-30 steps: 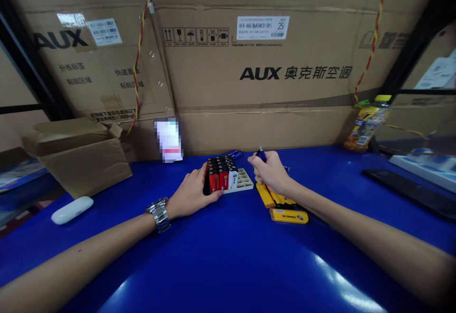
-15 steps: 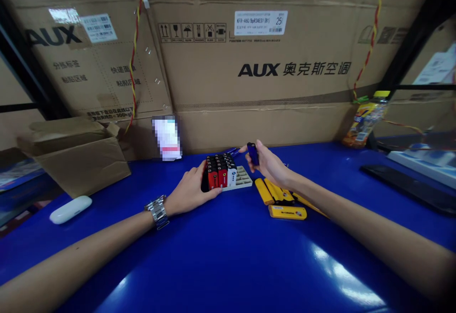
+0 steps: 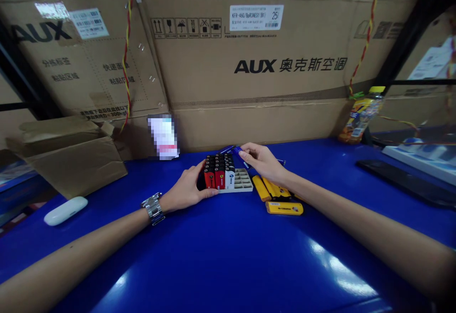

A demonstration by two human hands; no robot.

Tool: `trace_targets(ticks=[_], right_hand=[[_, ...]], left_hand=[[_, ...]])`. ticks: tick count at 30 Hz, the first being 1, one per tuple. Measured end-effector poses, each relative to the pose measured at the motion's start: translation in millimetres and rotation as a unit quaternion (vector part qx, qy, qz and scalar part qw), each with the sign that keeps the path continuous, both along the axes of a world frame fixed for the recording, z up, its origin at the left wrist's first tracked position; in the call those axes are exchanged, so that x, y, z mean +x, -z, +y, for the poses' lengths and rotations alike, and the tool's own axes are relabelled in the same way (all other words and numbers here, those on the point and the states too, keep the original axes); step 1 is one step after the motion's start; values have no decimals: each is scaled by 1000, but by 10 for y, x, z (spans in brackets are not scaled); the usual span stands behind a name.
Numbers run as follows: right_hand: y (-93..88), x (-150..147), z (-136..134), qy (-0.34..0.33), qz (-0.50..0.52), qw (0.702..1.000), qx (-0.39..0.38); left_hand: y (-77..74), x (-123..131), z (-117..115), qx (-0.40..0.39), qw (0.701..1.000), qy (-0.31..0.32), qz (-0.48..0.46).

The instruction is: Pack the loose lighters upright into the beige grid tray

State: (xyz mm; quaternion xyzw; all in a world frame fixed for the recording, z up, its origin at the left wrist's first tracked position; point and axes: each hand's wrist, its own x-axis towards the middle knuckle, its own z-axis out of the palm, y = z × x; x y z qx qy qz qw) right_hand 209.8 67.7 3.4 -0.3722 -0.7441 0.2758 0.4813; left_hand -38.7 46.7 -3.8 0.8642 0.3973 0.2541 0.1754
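My left hand (image 3: 183,187) curls around the left end of a pale slotted tray (image 3: 245,185), with its thumb along the front. Upright lighters fill the tray's left part: red lighters (image 3: 220,179) and a row of white lighters (image 3: 230,179), all black-topped. On the right, the tray's slots show bare. In my right hand (image 3: 263,161) a blue lighter (image 3: 242,155) is pinched and tilted, above the tray's back right side. Several yellow lighters (image 3: 285,208) lie on the table just below my right hand; my forearm partly covers them.
A large cardboard box (image 3: 199,128) stands along the back of the blue table (image 3: 213,256). At left are an open carton (image 3: 78,165), a white case (image 3: 66,211) and a phone (image 3: 164,137) with blurred screen. A drink bottle (image 3: 359,118) and a black flat object (image 3: 402,182) are at right.
My right hand has lowered and turned the blue lighter from nearly upright to tilted, bringing it closer to the tray. My left hand keeps its hold. The whole view has shifted slightly.
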Motion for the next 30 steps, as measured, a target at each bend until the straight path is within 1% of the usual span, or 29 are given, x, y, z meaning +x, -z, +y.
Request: trace_targets(ticks=[5,10,13,16,20,23,24,26,28,30], right_hand=[[70,-3,17,-3,20,999,-38],[60,-33,-13,-6,8,999,-51],[36,-29,-28,24,-34,999,-26],[20,-17,-36,49,-106,993,11],[2,-15,-30,36,-147,988,32],[-46,22,-12,25,-177,983,48],[-71,51,-6,31,-189,980,56],[-127,136,10,67,-198,976,65],[-172,254,41,120,-182,973,72],[-186,392,92,154,-169,970,83]], left_hand=[[12,0,4,1,1000,3,0],[10,1,-4,3,1000,3,5],[10,3,-8,6,1000,-2,10],[12,5,-10,10,1000,-4,10],[12,6,-11,10,1000,-2,12],[8,6,-12,10,1000,-1,12],[6,6,-12,9,1000,-2,11],[3,7,-13,5,1000,-7,12],[1,8,-13,2,1000,-14,13],[2,8,-13,0,1000,-15,10]])
